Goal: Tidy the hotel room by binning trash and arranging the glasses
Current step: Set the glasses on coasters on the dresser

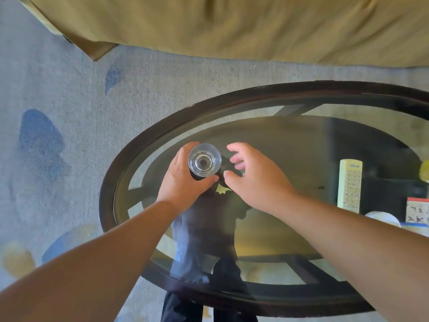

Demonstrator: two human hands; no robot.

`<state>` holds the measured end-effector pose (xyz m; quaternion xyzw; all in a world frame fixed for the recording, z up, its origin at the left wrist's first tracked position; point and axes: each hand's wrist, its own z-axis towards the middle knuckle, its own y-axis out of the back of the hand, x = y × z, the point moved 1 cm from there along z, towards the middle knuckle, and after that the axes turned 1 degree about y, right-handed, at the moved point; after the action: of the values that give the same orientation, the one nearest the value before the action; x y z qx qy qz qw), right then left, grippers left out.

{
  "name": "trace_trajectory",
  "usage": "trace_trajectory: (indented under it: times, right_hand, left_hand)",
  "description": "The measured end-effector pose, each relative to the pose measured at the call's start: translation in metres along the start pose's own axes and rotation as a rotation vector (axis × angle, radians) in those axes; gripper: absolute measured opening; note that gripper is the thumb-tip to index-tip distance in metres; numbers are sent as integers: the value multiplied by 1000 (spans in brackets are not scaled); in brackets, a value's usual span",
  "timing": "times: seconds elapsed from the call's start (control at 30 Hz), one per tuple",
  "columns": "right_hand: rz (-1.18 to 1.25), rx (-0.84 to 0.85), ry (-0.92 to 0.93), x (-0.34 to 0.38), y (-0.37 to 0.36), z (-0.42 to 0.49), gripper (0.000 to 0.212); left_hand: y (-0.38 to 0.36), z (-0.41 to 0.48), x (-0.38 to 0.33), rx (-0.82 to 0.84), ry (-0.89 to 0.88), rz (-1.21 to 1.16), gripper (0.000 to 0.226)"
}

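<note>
A clear drinking glass point(204, 161) stands upright on the left part of the oval glass-topped table point(148, 140), seen from above. My left hand point(181, 177) grips it, fingers wrapped round its far side and thumb along the near side. My right hand point(253, 177) hovers just right of the glass with fingers spread and slightly blurred, holding nothing and not touching the glass.
A pale remote control point(350, 185) lies on the table's right side. Near the right edge sit a white rounded object point(383, 218) and a printed box point(417, 211). A tan bedspread point(232, 26) hangs beyond the table. Grey patterned carpet point(58, 112) lies to the left.
</note>
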<state>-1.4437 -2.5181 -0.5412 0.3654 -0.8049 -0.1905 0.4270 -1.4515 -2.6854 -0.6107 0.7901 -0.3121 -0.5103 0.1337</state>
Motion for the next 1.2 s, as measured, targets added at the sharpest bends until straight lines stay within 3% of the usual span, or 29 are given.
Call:
trace_trajectory:
  times: [0.3,0.53,0.9,1.2]
  right_hand:
    - [14,-41,9,-1,1,-9,52]
    - [51,-143,69,33,43,-44,51]
    - [109,-465,108,87,164,-167,35]
    - [147,-726,35,71,223,-314,30]
  left_hand:
    - [5,-4,-10,-9,37,-3,62]
    - [51,-34,-57,-10,-27,22,59]
    - [126,-99,-213,87,-420,58,64]
    - [113,-186,-338,212,-752,103,66]
